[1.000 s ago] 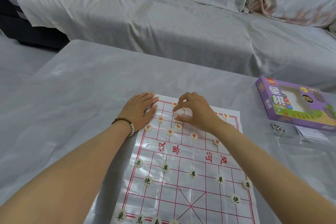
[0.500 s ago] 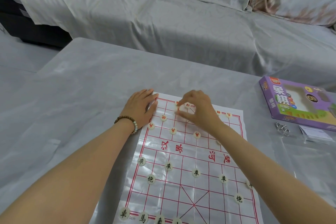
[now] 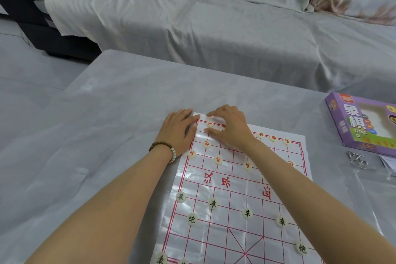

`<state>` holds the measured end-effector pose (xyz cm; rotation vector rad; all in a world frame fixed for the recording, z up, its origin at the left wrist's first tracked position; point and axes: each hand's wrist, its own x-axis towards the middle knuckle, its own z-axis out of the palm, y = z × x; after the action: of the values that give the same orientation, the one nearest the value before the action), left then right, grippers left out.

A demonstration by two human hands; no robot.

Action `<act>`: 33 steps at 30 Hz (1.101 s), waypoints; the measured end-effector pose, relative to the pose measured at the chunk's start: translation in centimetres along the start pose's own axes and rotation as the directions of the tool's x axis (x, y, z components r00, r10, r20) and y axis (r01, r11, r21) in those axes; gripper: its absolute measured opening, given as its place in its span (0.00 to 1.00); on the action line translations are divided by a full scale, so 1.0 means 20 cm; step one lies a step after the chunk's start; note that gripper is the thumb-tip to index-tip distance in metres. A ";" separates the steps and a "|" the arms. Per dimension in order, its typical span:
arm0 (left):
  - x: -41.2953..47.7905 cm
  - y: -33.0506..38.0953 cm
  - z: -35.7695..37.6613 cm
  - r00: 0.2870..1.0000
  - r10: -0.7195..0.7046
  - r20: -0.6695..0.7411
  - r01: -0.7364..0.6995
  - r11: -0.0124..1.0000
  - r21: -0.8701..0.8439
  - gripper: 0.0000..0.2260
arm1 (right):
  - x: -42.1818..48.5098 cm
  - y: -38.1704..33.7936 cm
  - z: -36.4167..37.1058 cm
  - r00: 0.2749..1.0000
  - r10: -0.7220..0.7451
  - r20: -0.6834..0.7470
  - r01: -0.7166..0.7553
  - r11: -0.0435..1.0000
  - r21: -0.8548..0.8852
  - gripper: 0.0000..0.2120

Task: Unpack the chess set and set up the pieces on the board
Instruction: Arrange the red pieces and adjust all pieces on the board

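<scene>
The board (image 3: 235,188) has its far left corner pinned under the flat, spread left hand (image 3: 177,130). The right hand (image 3: 229,128) curves thumb and forefinger either side of a red piece (image 3: 209,124) there; whether they grip it, I cannot tell. Open table (image 3: 117,113) stretches left and beyond; a purple box (image 3: 360,126) sits by the right edge.

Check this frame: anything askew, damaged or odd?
Only the board: a thin plastic sheet, rippled rather than flat, with the left hand flat on its far left corner. Nothing looks toppled or spilled.
</scene>
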<state>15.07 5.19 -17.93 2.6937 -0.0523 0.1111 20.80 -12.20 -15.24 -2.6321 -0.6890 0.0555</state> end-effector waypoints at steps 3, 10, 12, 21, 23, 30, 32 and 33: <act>0.00 0.00 0.00 1.000 -0.010 0.012 0.010 1.000 0.010 0.19 | 0.00 0.01 0.00 1.000 0.002 -0.019 -0.003 1.000 -0.029 0.12; 0.00 0.00 0.00 1.000 -0.017 0.011 0.017 1.000 0.015 0.19 | -0.01 0.03 -0.05 0.999 -0.023 0.040 0.026 0.995 -0.096 0.18; 0.00 0.00 0.00 1.000 -0.019 0.011 0.019 1.000 0.020 0.19 | -0.01 0.04 -0.06 0.998 -0.042 0.042 0.047 0.991 -0.124 0.14; 0.00 0.01 0.00 1.000 -0.021 0.004 0.021 0.999 0.025 0.19 | 0.01 0.00 -0.02 0.995 0.055 -0.078 -0.062 0.994 -0.092 0.15; 0.00 0.00 0.01 1.000 -0.021 0.010 0.021 1.000 0.020 0.19 | -0.01 0.02 -0.02 0.997 0.043 -0.068 -0.048 0.996 -0.075 0.17; 0.00 0.00 0.01 0.999 -0.027 0.018 0.027 0.999 0.026 0.19 | -0.02 0.03 -0.01 0.993 0.066 -0.095 -0.069 0.997 -0.036 0.13; 0.00 0.00 0.00 1.000 -0.026 0.013 0.026 0.999 0.025 0.19 | -0.01 0.03 0.00 0.991 0.072 -0.113 -0.075 0.997 -0.029 0.12; 0.00 0.00 0.00 1.000 -0.027 0.011 0.027 0.999 0.023 0.19 | -0.01 0.02 0.00 0.989 0.078 -0.125 -0.082 0.996 -0.030 0.12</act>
<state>15.06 5.12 -17.97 2.7174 -0.0178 0.0886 20.84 -12.63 -15.42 -2.6695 -0.5472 -0.0971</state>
